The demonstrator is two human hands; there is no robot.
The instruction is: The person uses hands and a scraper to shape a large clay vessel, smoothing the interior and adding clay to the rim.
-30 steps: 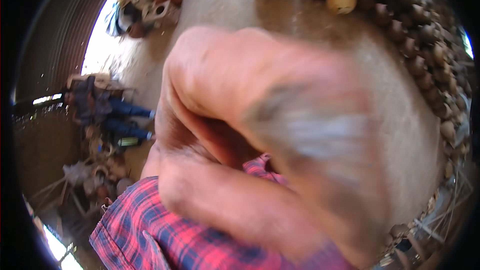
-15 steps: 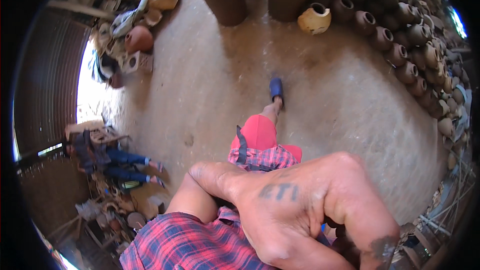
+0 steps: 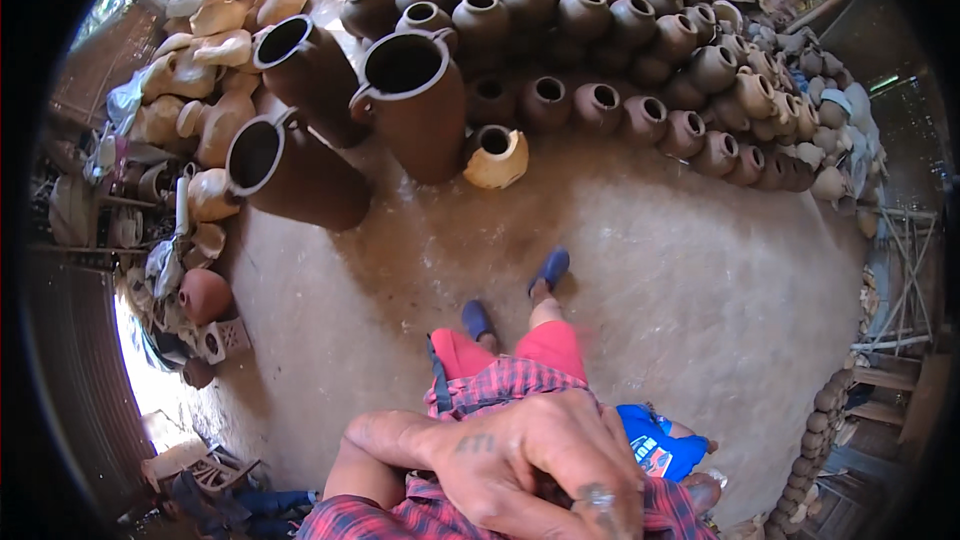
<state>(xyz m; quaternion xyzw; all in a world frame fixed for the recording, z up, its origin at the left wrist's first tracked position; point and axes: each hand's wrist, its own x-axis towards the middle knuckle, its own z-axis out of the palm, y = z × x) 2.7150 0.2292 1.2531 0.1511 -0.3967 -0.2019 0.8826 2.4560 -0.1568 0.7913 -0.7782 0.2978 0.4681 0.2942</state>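
Note:
My left hand is raised close in front of my chest, its fingers curled inward. What they close on, if anything, is hidden. A red plaid sleeve covers that shoulder, and the bare forearm bends across to the right. From the other plaid sleeve a small piece of my right arm shows; my right hand is out of sight. Beneath the left hand are my red shorts and blue clogs, on a bare earthen floor.
Tall brown clay jars stand ahead to the left, near a broken yellowish pot. Rows of round dark pots fill the far side and right. Someone in a blue shirt is at my right; another person's jeans show lower left.
The view has swung up and ahead, bringing the jars and pot rows fully in. Both feet now show. My left hand sits lower and farther left; the blue-shirted person has come into view.

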